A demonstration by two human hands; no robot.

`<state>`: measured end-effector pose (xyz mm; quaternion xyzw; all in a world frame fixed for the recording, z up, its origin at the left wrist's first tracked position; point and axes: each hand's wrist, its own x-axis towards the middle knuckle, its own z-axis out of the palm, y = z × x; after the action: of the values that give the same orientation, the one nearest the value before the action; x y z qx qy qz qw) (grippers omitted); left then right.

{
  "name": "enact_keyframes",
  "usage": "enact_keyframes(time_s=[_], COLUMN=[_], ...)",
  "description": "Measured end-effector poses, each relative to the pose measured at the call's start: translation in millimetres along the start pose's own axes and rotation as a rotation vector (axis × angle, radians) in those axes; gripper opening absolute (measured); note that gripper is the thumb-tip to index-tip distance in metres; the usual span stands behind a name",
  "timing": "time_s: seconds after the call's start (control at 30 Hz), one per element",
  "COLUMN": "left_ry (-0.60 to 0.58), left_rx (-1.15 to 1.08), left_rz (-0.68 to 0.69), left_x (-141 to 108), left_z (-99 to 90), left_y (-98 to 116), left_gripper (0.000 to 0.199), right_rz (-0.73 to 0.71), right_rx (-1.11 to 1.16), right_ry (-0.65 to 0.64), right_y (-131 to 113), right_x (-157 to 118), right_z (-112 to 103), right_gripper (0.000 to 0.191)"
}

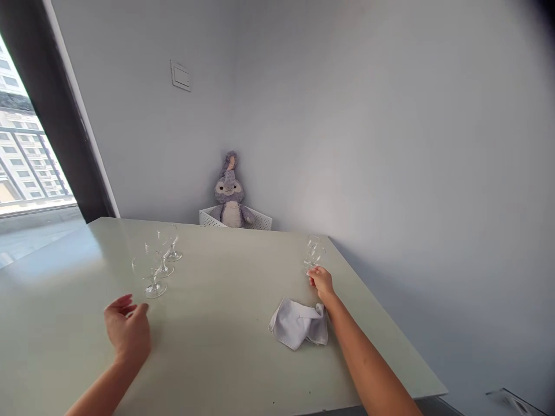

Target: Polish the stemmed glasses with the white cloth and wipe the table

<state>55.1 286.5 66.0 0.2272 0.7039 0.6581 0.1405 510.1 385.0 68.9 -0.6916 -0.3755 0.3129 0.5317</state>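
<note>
On the left of the table, several clear stemmed glasses stand upright in a slanting row; the nearest wine glass (155, 289) is just beyond my left hand (129, 326). That hand hovers with its fingers curved and apart, nothing in them. At the far right, my right hand (321, 281) is closed around the lower part of a clear glass (315, 256). Another clear glass (313, 240) appears just behind it, partly overlapped. A crumpled white cloth (299, 325) lies on the table beside my right forearm.
The pale table (217, 346) has its right edge near a grey wall (411, 144). Behind its far edge, a purple plush toy (231, 196) sits in a white perforated basket (260, 221). A window (30, 150) is at the left.
</note>
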Motion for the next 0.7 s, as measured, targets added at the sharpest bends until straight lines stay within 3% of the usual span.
enact_keyframes(time_s=[0.03,0.13,0.23,0.3,0.4,0.5,0.6,0.7], left_ry=[-0.080,-0.478,-0.829,-0.964,-1.034,-1.088,-1.136,-1.066], left_rx=[-0.015,-0.044,0.064,0.069,-0.032,-0.184,-0.310,-0.345], left_rz=[-0.006,0.046,0.057,0.092,0.156,0.114,-0.010,-0.053], left_x=[-14.5,-57.0,-87.3,-100.6,-117.4,-134.2,-143.9,-137.6], left_z=[0.0,11.2,39.4,65.2,104.0,128.9,134.8,129.5], left_y=[2.6,15.0,29.1,36.8,46.5,55.6,62.7,64.4], left_gripper=[0.043,0.037,0.033,0.031,0.037,0.053,0.057,0.050], right_rz=[0.002,-0.004,-0.032,-0.066,-0.135,-0.218,-0.267,-0.394], right_rx=[0.001,-0.008,-0.022,-0.034,-0.054,-0.078,-0.107,-0.198], right_ry=[-0.013,-0.064,-0.169,-0.270,-0.434,-0.575,-0.662,-0.631], right_y=[1.3,-0.6,-9.1,-17.0,-30.5,-44.6,-59.7,-74.5], right_x=[1.8,-0.4,-17.1,-37.0,-73.6,-104.5,-122.2,-137.6], right_z=[4.8,19.5,38.3,53.2,76.3,93.5,95.9,78.6], right_gripper=[0.035,0.025,0.020,0.019,0.022,0.018,0.018,0.018])
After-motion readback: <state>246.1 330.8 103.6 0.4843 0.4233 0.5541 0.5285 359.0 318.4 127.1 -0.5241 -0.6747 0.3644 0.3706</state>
